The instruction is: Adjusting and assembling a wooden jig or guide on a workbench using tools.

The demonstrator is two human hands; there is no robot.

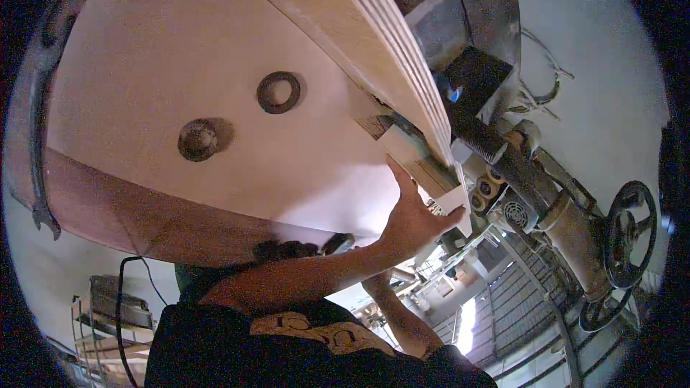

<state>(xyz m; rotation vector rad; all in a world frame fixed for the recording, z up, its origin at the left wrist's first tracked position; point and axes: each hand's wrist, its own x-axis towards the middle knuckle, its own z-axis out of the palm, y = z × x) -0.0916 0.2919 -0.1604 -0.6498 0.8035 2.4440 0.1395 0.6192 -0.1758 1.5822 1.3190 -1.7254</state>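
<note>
My left hand (413, 219) reaches up from the lower edge and grips the end of a small pale wooden block (413, 154). The thumb lies up along the block's side and the fingers curl round its lower end. The block is pressed against the edge of a thick stack of layered boards (374, 36) that runs diagonally across the top. My right forearm (399, 320) rises beneath the left arm, and its hand is hidden behind that arm.
A large pale panel (144, 65) fills the upper left, with two dark round metal rings (279, 92) (199, 139) on it. At the right stands a machine with rollers (489, 187) and a black handwheel (631, 233). A metal rack (115, 309) and a cable are at lower left.
</note>
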